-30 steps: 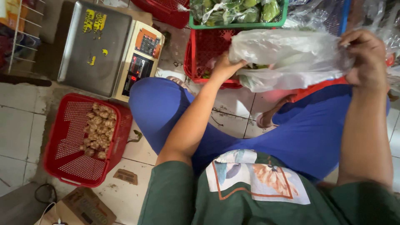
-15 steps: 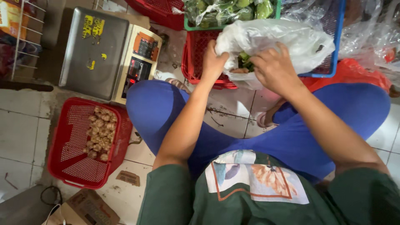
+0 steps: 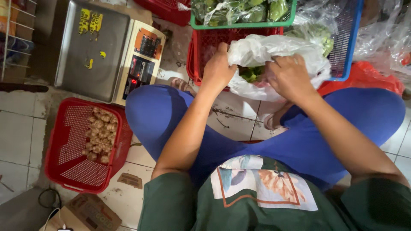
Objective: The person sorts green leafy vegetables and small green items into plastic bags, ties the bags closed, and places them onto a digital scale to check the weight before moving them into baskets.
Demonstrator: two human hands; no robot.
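both hands, left hand [image 3: 219,68] and right hand [image 3: 290,77], grip a white plastic bag [image 3: 274,49] of greens above the red basket [image 3: 209,47].

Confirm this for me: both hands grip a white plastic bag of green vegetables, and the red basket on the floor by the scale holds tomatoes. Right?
Not quite. The head view shows the red basket beside the scale holds knobbly brown ginger-like roots, not tomatoes. The left hand and right hand do grip the white plastic bag of green vegetables.

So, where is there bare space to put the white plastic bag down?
Bare tile shows between the blue-trousered knees, below the white plastic bag; also the grey metal scale pan. Crowded: red baskets, green crate.
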